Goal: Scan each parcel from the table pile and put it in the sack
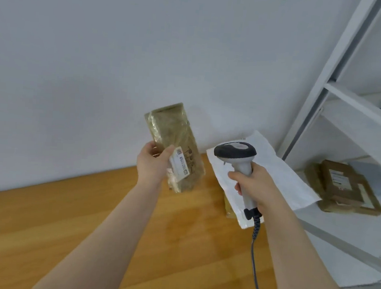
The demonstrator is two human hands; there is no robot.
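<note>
two bare forearms reach in from the bottom edge, over a wooden table [88, 216] with an orange-brown grain.

left hand [151, 164] holds up a parcel [176, 138] above the table's far edge, in front of the pale wall [101, 46]. thumb on the near face, fingers curled round behind, gripping it at its lower half. the parcel is a long, flat, brick-shaped block wrapped in olive-brown paper under glossy clear tape that wrinkles and catches the light. it stands nearly upright, top leaning slightly to the left. a white label [181, 164] with small printed codes sits on its lower part, just beside the thumb; the print is too small to read.

right hand [257, 183] is closed round the light grey handle of a scanner [236, 152], index finger curled at the front of the grip. the scanner's dark head points left, toward the parcel, close to it but not touching. a grey cable [254, 247], coiled at the top, hangs from the handle's base down toward the bottom edge.

behind the scanner a white mailer [280, 174] lies flat on the table's far right corner, over a brown packet [228, 206] that shows only at its edge. a white metal rack [347, 104] stands to the right, with brown boxes [345, 186] stacked on a low shelf.
</note>
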